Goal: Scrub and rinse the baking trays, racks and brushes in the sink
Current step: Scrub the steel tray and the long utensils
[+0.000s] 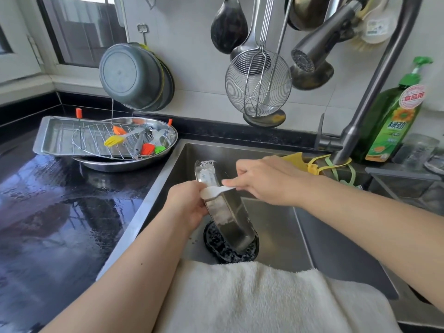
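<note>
The left hand (189,203) grips the near edge of a metal tray (223,205), standing it on end in the sink (276,224), its low corner on the drain (230,246). The right hand (266,180) pinches a white brush (216,189) laid across the tray's rim, touching the left grip. Left of both grips, on the wet desk (48,200), a dish (125,162) carries another tray (55,138), a rack (101,140) and coloured brushes (134,143). A towel (252,296) hangs over the sink's near edge.
</note>
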A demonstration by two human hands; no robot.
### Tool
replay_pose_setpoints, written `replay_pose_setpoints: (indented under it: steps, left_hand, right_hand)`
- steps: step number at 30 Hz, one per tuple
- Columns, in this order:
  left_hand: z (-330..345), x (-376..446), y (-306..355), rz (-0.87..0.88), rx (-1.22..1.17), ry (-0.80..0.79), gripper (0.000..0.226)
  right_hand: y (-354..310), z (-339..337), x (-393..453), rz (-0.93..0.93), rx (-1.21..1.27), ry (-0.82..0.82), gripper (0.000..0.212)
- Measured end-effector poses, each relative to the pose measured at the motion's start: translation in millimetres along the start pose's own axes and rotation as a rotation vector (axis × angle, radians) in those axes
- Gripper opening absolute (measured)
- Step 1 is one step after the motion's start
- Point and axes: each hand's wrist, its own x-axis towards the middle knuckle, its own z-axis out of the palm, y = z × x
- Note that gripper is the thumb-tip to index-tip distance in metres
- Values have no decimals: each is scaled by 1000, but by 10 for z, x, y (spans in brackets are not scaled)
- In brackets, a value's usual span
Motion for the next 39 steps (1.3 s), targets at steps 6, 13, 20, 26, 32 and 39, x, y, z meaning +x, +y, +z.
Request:
replay_pose_setpoints:
  steps: [6,13,20,26,32,39]
  left_hand:
    - [5,27,11,11,-81,16,19]
    - [15,-52,1,-57,-196,-101,17]
    - [-87,57,1,-61,-235,50,31]
    - [-37,22,0,-58,-292,49,31]
    - [92,-77,-96,-97,-47,-18,32]
    - [157,-114,-114,-35,58,-32,28]
  right_hand:
    - [44,149,-540,-49,40,-78,39]
    - [-120,212,-338,209,194,48,39]
    - [-302,235,-379,250,235,-76,35]
    - [23,494,-816,382,429,-190,33]
    - [-139,577,-616,377,444,-92,35]
    - [-14,547,-615,440,476,26,35]
